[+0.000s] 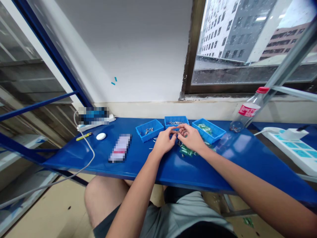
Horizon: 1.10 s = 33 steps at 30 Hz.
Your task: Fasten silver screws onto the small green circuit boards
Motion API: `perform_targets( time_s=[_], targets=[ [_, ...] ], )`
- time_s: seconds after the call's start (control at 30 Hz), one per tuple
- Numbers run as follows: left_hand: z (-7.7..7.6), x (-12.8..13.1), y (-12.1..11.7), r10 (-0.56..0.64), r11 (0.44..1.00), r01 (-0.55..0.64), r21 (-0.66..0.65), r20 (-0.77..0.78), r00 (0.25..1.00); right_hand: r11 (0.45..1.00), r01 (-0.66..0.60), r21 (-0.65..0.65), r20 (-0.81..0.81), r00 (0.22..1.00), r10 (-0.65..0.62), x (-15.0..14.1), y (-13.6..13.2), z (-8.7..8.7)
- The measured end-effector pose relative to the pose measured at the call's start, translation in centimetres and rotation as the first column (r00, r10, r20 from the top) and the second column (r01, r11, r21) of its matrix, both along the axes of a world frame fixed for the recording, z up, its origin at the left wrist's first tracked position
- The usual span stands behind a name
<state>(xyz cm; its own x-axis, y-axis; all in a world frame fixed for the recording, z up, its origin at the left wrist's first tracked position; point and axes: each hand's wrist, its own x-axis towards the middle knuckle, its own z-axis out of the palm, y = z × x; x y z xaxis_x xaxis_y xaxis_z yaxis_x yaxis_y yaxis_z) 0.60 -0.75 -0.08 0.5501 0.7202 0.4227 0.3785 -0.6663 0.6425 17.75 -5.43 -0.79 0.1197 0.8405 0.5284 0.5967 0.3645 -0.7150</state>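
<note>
My left hand (164,141) and my right hand (190,136) meet over the middle of the blue table. Their fingertips are curled together in a pinch; whatever is between them is too small or hidden to make out. Beneath and beside my right hand lies a pile of small green-and-clear packets (187,151). A few thin metal pieces (155,139) lie loose to the left of my left hand. Behind the hands stand a left blue bin (141,133) with small metal parts, a middle blue bin (176,118) with thin metal pieces, and a right blue bin (218,134) with green-and-clear packets.
A blurred-out phone (120,148), a white oval object (101,136) and a yellow pen-like tool (84,136) lie to the left. A white cable (92,157) crosses the table's left end. A red-capped plastic bottle (247,110) and a power strip (294,148) are right.
</note>
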Motion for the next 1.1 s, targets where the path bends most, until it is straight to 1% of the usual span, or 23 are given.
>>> perform_targets(
  time_s=[0.1, 0.3, 0.47, 0.53, 0.63, 0.7, 0.9, 1.1],
  targets=[
    [0.2, -0.1, -0.2, 0.01, 1.0, -0.009, 0.014, -0.021, 1.0, 1.0, 0.018, 0.026, 0.02, 1.0, -0.018, 0.0, -0.1, 0.1],
    [1.0, -0.3, -0.7, -0.021, 1.0, 0.021, 0.002, -0.026, 0.999, 0.996, -0.087, 0.036, -0.009, 0.996, 0.087, 0.2, -0.1, 0.0],
    [0.7, -0.3, -0.3, -0.003, 1.0, 0.003, 0.006, -0.038, 0.999, 0.993, -0.108, 0.053, -0.007, 0.994, 0.109, 0.1, -0.2, 0.0],
    [0.6, -0.2, -0.1, 0.003, 1.0, -0.003, 0.01, -0.043, 0.999, 0.994, -0.1, 0.041, -0.043, 0.994, 0.102, 0.0, -0.2, 0.0],
    [0.4, -0.2, 0.1, 0.013, 1.0, -0.013, 0.004, -0.054, 0.998, 0.997, -0.078, 0.001, -0.141, 0.987, 0.077, -0.1, -0.3, 0.0],
    [0.3, -0.2, 0.2, 0.018, 1.0, -0.018, -0.002, -0.05, 0.999, 0.997, -0.074, -0.019, -0.164, 0.984, 0.07, -0.1, -0.3, 0.0],
    [0.0, -0.3, 0.4, 0.066, 0.998, -0.066, -0.015, 0.007, 0.998, 0.996, -0.077, -0.04, -0.117, 0.991, 0.072, 0.2, -0.1, -0.2],
    [-0.2, -0.2, 0.4, 0.045, 0.997, -0.039, -0.06, 0.098, 0.994, 0.994, -0.096, -0.043, -0.06, 0.994, 0.094, 0.3, 0.2, -0.6]
  ],
)
